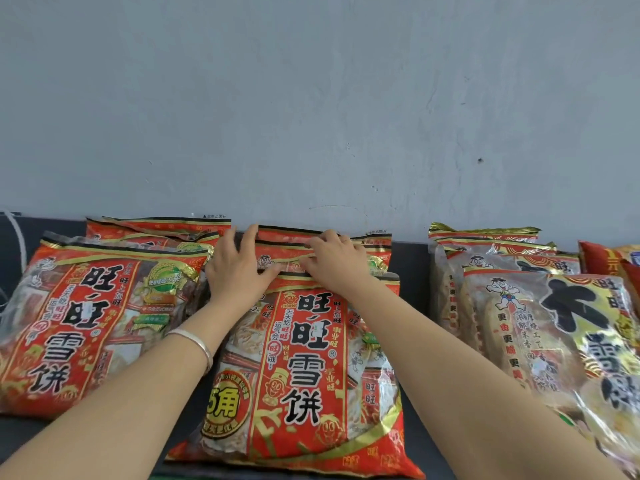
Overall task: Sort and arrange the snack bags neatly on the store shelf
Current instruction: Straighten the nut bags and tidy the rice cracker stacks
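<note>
A red snack bag (304,372) with black characters lies front and centre on the dark shelf (415,268), atop a stack of like bags (287,237). My left hand (239,268) and my right hand (336,261) both rest on the top seams of the middle stack, fingers pressing and pinching the bag edges just behind the front bag. To the left lies a second pile of the same red bags (90,320). To the right lies a pile of clear and gold snack bags (540,327).
A grey wall (318,109) rises right behind the shelf. More red and yellow bags (609,261) show at the far right edge. A white cable (19,237) hangs at the far left. A silver bracelet (194,341) circles my left wrist.
</note>
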Demonstrator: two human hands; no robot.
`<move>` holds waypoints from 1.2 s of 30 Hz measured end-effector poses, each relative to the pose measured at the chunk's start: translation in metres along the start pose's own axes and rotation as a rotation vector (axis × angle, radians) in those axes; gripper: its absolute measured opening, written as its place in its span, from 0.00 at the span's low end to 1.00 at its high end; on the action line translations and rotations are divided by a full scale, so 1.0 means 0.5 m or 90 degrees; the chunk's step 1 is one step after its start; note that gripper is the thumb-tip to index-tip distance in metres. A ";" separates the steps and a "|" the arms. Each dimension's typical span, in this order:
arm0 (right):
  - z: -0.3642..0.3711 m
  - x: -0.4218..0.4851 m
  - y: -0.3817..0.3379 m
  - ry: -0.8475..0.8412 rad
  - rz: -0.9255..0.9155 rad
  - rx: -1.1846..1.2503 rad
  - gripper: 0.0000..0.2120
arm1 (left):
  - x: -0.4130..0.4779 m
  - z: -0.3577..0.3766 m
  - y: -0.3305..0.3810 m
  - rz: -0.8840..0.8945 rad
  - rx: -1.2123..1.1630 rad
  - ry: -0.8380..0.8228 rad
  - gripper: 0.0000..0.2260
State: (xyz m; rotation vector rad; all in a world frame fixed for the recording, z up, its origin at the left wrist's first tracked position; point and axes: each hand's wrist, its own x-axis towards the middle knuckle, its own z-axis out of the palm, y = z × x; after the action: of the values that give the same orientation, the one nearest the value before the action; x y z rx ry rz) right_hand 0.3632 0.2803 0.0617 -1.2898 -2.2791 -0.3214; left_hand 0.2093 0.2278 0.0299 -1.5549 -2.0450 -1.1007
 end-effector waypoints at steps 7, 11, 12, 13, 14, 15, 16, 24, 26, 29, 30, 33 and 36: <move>0.001 -0.053 0.016 -0.124 0.061 -0.052 0.35 | -0.091 -0.026 -0.020 -0.400 -0.670 -0.281 0.40; -0.003 -0.062 0.031 -0.130 0.049 -0.048 0.34 | -0.112 -0.022 -0.010 -0.397 -0.726 -0.318 0.10; -0.005 -0.061 0.036 -0.136 0.049 -0.045 0.34 | -0.113 -0.019 -0.004 -0.390 -0.733 -0.312 0.09; -0.007 -0.062 0.042 -0.143 0.053 -0.041 0.34 | -0.114 -0.017 0.003 -0.386 -0.740 -0.315 0.09; -0.009 -0.063 0.047 -0.148 0.059 -0.036 0.34 | -0.116 -0.014 0.008 -0.383 -0.745 -0.325 0.10; -0.011 -0.064 0.050 -0.150 0.064 -0.032 0.33 | -0.116 -0.010 0.012 -0.381 -0.746 -0.334 0.11; -0.012 -0.066 0.052 -0.149 0.068 -0.030 0.33 | -0.116 -0.007 0.013 -0.377 -0.746 -0.339 0.13; -0.017 -0.073 0.049 -0.106 0.062 -0.019 0.29 | -0.099 -0.010 0.019 -0.353 -0.718 -0.288 0.18; -0.019 -0.068 0.055 -0.091 0.059 -0.004 0.28 | -0.084 -0.013 0.022 -0.351 -0.717 -0.274 0.18; -0.021 -0.051 0.064 -0.043 0.051 0.014 0.23 | -0.047 -0.009 0.020 -0.341 -0.710 -0.228 0.27; -0.021 -0.043 0.067 -0.025 0.047 0.012 0.21 | -0.032 -0.006 0.020 -0.323 -0.685 -0.207 0.31; -0.025 -0.007 0.071 0.008 0.039 -0.010 0.19 | 0.015 -0.001 0.026 -0.252 -0.613 -0.156 0.31; -0.019 0.040 0.073 0.017 0.045 -0.032 0.19 | 0.066 0.019 0.018 -0.232 -0.556 -0.165 0.32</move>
State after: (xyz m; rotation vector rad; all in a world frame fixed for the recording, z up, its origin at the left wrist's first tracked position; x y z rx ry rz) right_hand 0.3884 0.3100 0.0789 -1.3806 -2.2104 -0.3705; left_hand 0.2081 0.2576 0.0495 -1.7785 -2.1964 -2.2569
